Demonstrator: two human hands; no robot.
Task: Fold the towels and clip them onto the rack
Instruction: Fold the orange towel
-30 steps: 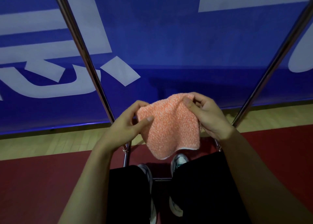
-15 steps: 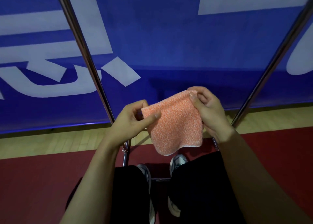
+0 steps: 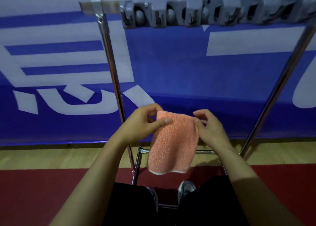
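Head view: I am looking down past both forearms at the rack, with its clip row above and the floor below.
Towel: the orange towel (image 3: 172,140) hangs in front of me as a narrow folded panel, held up by its top edge, white-trimmed hem at the bottom.
Left hand: my left hand (image 3: 142,123) pinches the top left corner, thumb laid flat across the front face, fingers curled behind.
Right hand: my right hand (image 3: 209,128) is at the top right corner; thumb and fingers are curled close together there, but I cannot tell for sure whether cloth is clamped between them.
Progress: folding looks done or nearly so. I judge clipping not yet begun, since no towel hangs from the metal clips (image 3: 213,12) and the cloth is well below them.
Left to do: raise the top edge and seat it in a clip.
Edges: the left upright (image 3: 116,82) passes just beside my left hand; the right upright (image 3: 277,89) stands further from my right hand.
Open room: between the two uprights nothing blocks a straight lift toward the clip row.
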